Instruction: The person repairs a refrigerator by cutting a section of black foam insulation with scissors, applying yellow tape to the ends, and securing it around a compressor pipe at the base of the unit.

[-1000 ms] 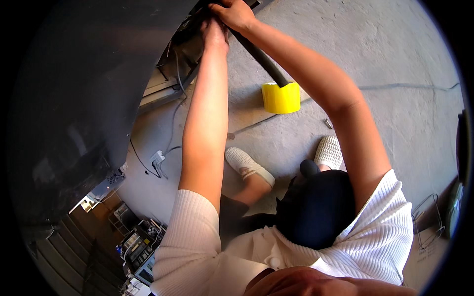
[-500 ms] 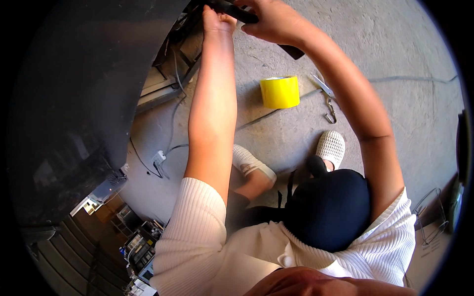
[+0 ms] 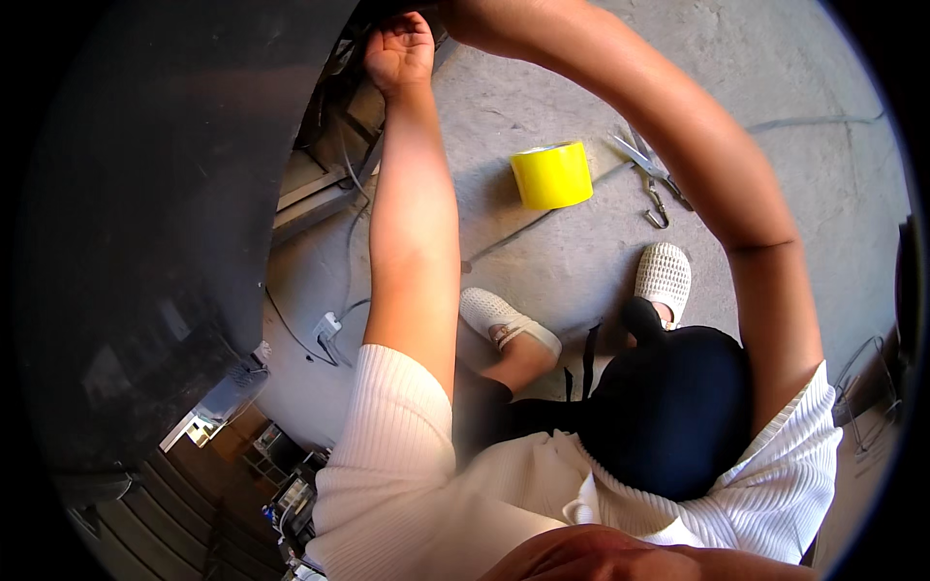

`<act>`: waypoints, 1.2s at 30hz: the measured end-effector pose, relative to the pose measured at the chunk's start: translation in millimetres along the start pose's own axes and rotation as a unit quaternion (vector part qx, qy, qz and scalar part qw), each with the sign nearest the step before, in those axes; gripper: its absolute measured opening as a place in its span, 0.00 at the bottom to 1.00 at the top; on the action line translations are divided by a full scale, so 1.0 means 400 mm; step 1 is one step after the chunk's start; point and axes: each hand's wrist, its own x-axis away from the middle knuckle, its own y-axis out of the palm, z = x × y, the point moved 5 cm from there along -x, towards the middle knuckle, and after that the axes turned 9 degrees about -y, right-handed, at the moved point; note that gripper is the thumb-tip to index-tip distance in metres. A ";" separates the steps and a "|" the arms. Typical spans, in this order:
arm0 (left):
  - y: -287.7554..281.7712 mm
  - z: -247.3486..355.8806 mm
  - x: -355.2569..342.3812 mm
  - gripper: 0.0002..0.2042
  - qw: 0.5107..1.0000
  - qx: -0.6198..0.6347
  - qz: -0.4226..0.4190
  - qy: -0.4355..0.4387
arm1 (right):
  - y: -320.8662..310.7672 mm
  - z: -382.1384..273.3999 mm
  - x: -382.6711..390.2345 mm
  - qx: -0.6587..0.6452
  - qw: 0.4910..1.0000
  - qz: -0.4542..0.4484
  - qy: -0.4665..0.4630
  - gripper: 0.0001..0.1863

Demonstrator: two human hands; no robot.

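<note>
My left hand reaches up beside the dark machine's underside, palm toward me. Its fingers are curled in, and whatever they may grip is hidden. To its right, my right hand is at the top edge of the view, bent over toward the left hand. Its fingers are cut off, so their hold cannot be seen. A large dark panel fills the left side, and a metal frame shows under its edge, close to my left forearm.
A roll of yellow tape stands on the concrete floor. Scissors and a metal hook lie to its right. A cable crosses the floor; a white plug lies near the machine. A black rounded object rests at my lap.
My right hand has moved up and left, partly out of view. The black strip held before has gone from sight. My left hand has shifted slightly left.
</note>
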 end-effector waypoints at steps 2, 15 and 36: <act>-0.047 0.045 -0.008 0.14 0.999 -0.027 0.027 0.026 | 0.003 -0.017 0.002 -0.009 1.000 0.004 -0.003 0.08; -0.121 0.041 -0.071 0.10 0.990 0.016 0.139 0.010 | 0.016 -0.016 0.015 -0.027 1.000 0.010 0.002 0.07; 0.027 0.029 -0.003 0.08 0.987 0.012 0.160 -0.026 | 0.090 0.024 0.000 -0.112 0.984 -0.089 0.108 0.14</act>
